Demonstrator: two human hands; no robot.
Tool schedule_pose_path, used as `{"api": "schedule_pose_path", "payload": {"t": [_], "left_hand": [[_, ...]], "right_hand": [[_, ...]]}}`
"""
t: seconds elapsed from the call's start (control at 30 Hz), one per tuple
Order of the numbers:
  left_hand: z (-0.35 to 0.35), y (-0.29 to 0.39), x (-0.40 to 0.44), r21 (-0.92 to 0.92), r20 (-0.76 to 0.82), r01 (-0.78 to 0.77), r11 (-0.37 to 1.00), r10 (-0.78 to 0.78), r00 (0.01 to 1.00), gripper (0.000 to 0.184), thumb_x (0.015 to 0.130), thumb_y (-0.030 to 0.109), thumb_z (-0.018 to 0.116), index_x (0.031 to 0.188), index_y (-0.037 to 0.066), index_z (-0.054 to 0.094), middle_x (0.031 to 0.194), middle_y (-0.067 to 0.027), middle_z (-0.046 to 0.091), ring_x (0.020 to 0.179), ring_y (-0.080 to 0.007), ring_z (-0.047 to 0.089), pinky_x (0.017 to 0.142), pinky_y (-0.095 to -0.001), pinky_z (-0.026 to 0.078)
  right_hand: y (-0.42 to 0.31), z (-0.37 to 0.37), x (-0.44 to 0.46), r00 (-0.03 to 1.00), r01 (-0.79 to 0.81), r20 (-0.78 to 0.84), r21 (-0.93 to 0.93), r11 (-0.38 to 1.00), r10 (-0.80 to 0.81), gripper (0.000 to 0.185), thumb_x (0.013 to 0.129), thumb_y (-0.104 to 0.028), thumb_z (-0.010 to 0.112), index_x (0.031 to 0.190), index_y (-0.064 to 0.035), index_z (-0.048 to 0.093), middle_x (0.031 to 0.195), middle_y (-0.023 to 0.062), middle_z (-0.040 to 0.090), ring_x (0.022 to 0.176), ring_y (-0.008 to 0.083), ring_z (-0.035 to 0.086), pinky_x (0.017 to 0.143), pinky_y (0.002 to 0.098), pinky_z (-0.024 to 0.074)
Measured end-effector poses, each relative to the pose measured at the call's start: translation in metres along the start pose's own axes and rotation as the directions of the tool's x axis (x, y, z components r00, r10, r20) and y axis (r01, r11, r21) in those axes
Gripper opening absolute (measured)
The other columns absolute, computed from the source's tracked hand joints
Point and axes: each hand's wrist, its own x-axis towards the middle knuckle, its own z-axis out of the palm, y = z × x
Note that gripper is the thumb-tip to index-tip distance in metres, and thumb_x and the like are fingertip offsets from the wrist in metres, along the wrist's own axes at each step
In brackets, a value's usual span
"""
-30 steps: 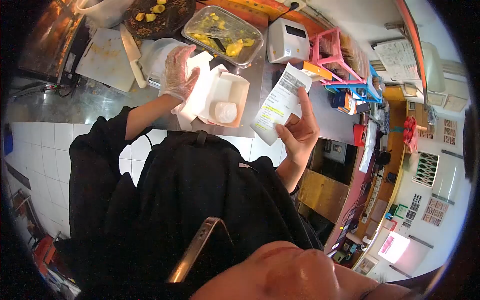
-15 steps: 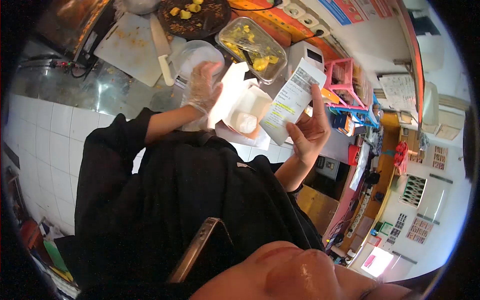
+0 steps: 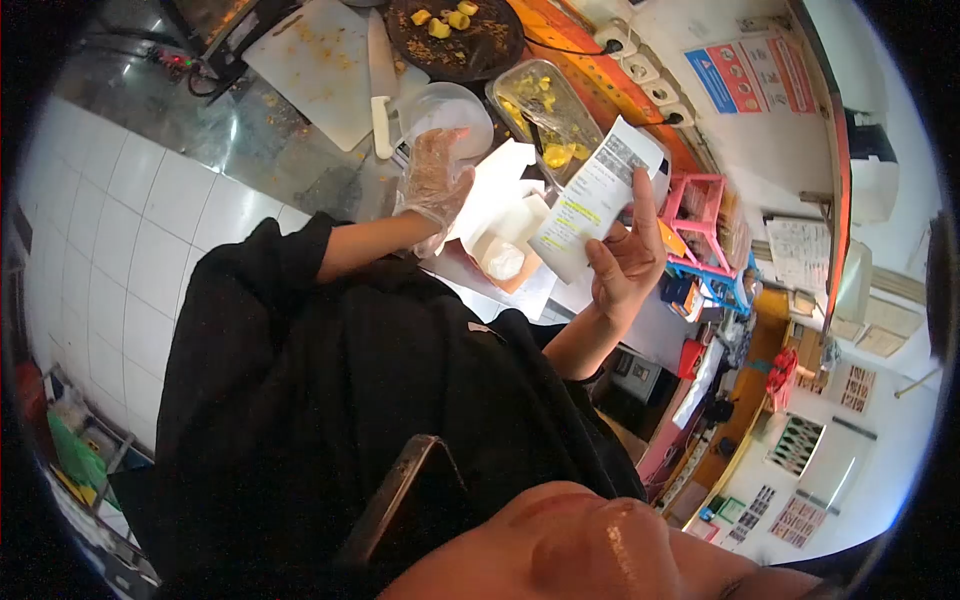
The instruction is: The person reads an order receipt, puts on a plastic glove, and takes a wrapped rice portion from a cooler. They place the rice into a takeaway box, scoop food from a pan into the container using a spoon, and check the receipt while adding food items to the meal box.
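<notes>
Left hand (image 3: 433,188) extends gloved fingers (image 3: 437,148), thumb apart; right hand (image 3: 630,262) grips, index straight.

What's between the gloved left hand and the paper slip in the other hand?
An open box, with a rounded white item inside, lies between the gloved left hand and the paper slip, as the head view shows.
</notes>
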Motion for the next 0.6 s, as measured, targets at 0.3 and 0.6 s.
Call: {"api": "schedule_pose_path", "payload": {"t": [0.3,0.6], "left_hand": [[-0.037,0.001,-0.008,0.009,-0.042,0.14,0.99,-0.14,0.989,0.057,0.068,0.004,0.062,0.122,0.009,0.045,0.116,-0.0146,0.044,0.111,-0.0339,0.041,0.099,-0.0428,0.033],[-0.124,-0.033,0.04,-0.021,-0.156,-0.036,0.999,0.032,0.987,0.055,0.07,0.005,0.06,0.122,0.009,0.045,0.116,-0.0132,0.045,0.11,-0.0324,0.042,0.098,-0.0411,0.034]], "right_hand": [[0.007,0.02,0.044,0.993,0.035,-0.104,-0.143,0.989,-0.05,0.022,0.082,0.003,0.062,0.104,0.0051,0.063,0.108,0.0091,0.06,0.096,0.0119,0.056,0.082,0.0219,0.0426],[-0.057,0.186,0.159,0.629,0.777,0.51,-0.406,0.48,-0.587,0.042,0.069,0.011,0.05,0.099,-0.0083,0.07,0.092,0.0132,0.064,0.078,0.0183,0.062,0.069,0.0252,0.0481]]}}
